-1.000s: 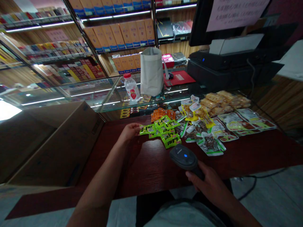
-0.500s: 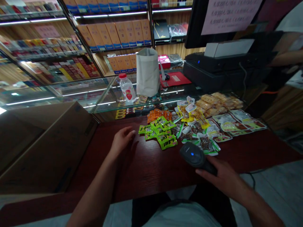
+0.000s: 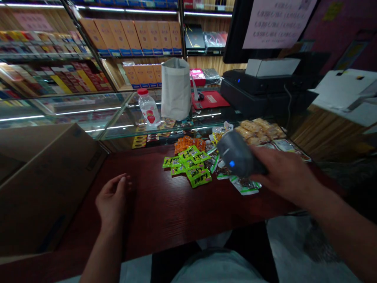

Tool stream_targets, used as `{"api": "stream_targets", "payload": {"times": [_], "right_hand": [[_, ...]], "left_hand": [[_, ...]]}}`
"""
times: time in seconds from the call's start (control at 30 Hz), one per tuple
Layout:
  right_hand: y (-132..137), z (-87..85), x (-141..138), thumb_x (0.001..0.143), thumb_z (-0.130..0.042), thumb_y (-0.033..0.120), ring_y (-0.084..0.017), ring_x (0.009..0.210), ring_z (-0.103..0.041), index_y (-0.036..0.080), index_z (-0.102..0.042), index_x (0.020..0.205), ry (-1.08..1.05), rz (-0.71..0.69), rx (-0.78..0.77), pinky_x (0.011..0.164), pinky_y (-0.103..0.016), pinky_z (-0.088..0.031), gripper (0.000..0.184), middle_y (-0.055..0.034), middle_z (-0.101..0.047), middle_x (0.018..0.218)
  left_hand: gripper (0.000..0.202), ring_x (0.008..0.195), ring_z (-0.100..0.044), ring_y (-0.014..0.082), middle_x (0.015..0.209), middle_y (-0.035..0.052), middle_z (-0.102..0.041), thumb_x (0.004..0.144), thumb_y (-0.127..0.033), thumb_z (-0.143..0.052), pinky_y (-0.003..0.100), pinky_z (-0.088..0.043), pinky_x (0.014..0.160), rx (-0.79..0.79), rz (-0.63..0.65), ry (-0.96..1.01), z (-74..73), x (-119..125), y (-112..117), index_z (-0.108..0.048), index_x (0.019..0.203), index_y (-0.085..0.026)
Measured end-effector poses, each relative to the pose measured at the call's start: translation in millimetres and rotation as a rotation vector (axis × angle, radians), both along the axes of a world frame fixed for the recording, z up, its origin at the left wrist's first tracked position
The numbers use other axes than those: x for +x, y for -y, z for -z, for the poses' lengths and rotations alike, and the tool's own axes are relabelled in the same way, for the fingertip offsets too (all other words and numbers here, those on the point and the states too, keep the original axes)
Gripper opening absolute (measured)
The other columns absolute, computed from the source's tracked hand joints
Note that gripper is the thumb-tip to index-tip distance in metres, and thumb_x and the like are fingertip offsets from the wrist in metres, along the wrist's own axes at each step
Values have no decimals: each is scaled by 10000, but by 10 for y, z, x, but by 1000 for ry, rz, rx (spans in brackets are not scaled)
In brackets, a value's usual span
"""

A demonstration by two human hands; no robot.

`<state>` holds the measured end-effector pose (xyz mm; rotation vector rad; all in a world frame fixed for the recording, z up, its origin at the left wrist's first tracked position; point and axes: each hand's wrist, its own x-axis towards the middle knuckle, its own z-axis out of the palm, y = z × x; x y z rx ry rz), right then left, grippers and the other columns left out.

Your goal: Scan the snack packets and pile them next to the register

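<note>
My right hand [image 3: 282,173] is closed round the handle of a dark barcode scanner [image 3: 235,153] with a small blue light, held in the air over the snack packets. Below it lie green snack packets [image 3: 191,165], orange packets [image 3: 188,142] and brownish clear packets [image 3: 244,184] on the dark red wooden counter [image 3: 176,208]. My left hand [image 3: 113,198] rests on the counter to the left of the packets, palm half up, fingers loosely apart and holding nothing.
A large cardboard box [image 3: 44,177] fills the left side. A glass display counter [image 3: 118,118] behind carries a red-capped bottle [image 3: 149,108] and a white paper bag [image 3: 176,88]. A black register with printer [image 3: 259,84] stands at back right. Shelves of boxed goods [image 3: 132,35] line the wall.
My left hand let go of the green packets and drew back left and toward me. My right hand lifted the scanner up and forward over the packets.
</note>
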<state>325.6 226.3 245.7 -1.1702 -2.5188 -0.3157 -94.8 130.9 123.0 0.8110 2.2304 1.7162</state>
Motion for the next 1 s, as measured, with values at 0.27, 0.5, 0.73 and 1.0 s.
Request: {"api": "stream_targets", "payload": {"times": [0.27, 0.5, 0.73, 1.0], "right_hand": [[139, 1085, -443, 767, -796, 481, -288, 858, -714, 101, -628, 1233, 201, -257, -184, 665, -350, -542, 624, -145, -741, 1030], [247, 1270, -467, 772, -782, 495, -301, 850, -701, 87, -635, 1190, 149, -192, -217, 680, -399, -568, 603, -133, -728, 964], [331, 1376, -498, 733, -808, 502, -316, 940, -663, 40, -613, 1223, 94, -166, -222, 806, -439, -565, 701, -168, -711, 1032], [435, 1471, -396, 739, -749, 596, -344, 1035, -637, 4, -549, 1305, 13, -178, -214, 922, -491, -529, 844, -212, -686, 1138]], "left_hand": [[361, 691, -646, 141, 862, 47, -714, 749, -409, -659, 231, -536, 605, -20, -11, 5, 1, 53, -45, -729, 1017, -179], [356, 671, -631, 123, 867, 43, -712, 743, -402, -685, 209, -518, 583, 3, 4, 40, -2, 98, -51, -730, 1017, -180], [302, 712, -636, 111, 941, 57, -731, 767, -334, -715, 204, -509, 626, 91, 25, 27, -213, 317, -8, -736, 1014, -160], [214, 692, -648, 95, 898, 46, -751, 794, -274, -709, 200, -525, 672, 201, 76, -139, -670, 693, 61, -756, 973, -167]]}}
